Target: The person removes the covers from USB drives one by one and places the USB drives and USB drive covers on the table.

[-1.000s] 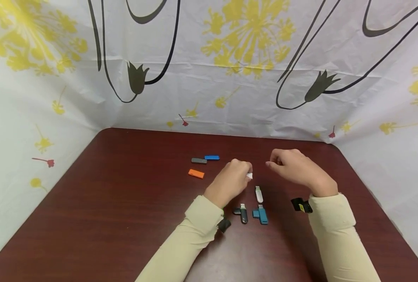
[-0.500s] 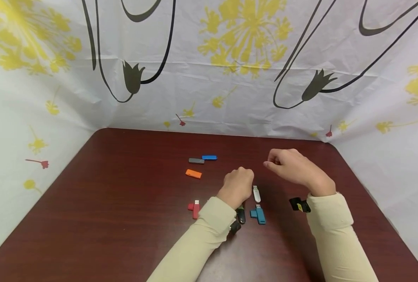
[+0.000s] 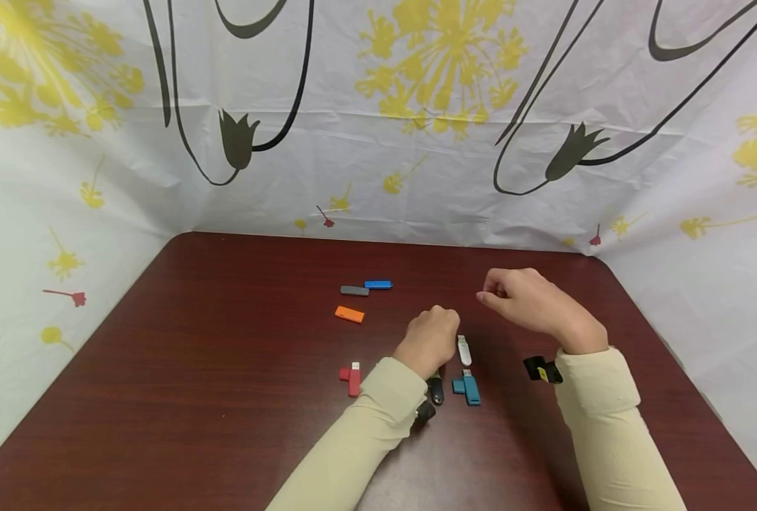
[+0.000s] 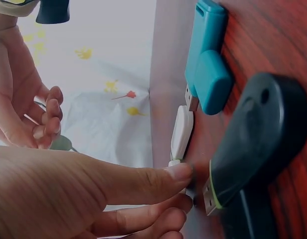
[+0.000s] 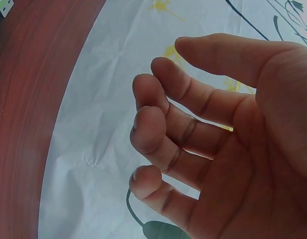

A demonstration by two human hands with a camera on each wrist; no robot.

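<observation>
My left hand is low over the table, thumb and index finger pinching a small white cap, mostly hidden by the fingertips. Right by it lies a white USB stick, its plug end near those fingertips. Under the wrist, a black USB stick is partly covered. A teal USB stick with its cap beside it lies closer to me. My right hand hovers above the table on the right, fingers loosely curled with nothing in them.
A red USB stick with its red cap lies left of my left forearm. Farther back are orange, grey and blue sticks. A patterned white cloth bounds the table.
My left hand has moved down and slightly right with the white cap, toward the white USB stick. That uncovered the red stick and partly covered the black one. My right hand stays put.
</observation>
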